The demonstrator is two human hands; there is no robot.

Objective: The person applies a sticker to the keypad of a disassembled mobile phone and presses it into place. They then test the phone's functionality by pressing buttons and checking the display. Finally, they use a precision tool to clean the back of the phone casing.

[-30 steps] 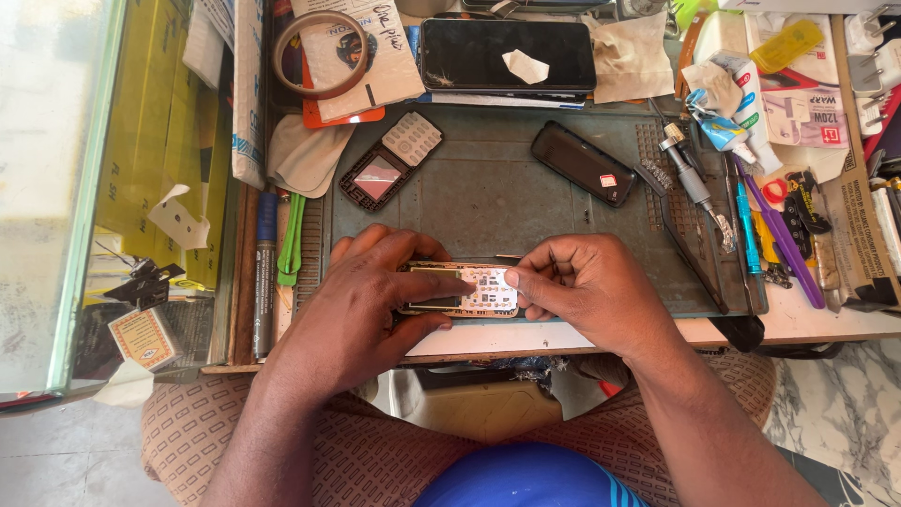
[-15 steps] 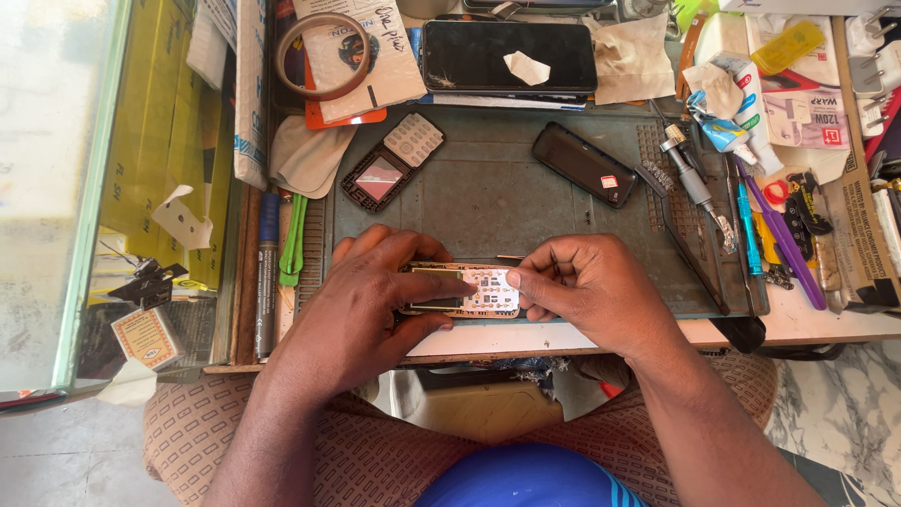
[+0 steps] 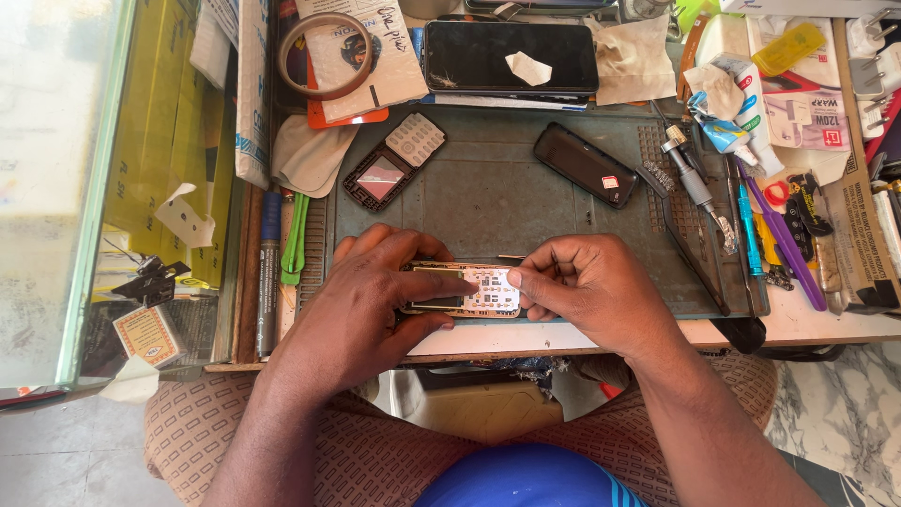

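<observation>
A small phone-repair stall or workshop. A grey-green repair mat (image 3: 507,202) covers the bench, with a dark phone (image 3: 585,164) and a detached keypad cover (image 3: 394,161) lying on it. A big smartphone (image 3: 511,54) sits at the far edge. To the right lie screwdrivers and tweezers (image 3: 751,225), chargers (image 3: 868,47) and boxes. A glass display case (image 3: 66,188) stands to the left.

Bare forearms, no sleeves, patterned beige trousers (image 3: 235,432), blue garment with white stripes (image 3: 526,479)
</observation>
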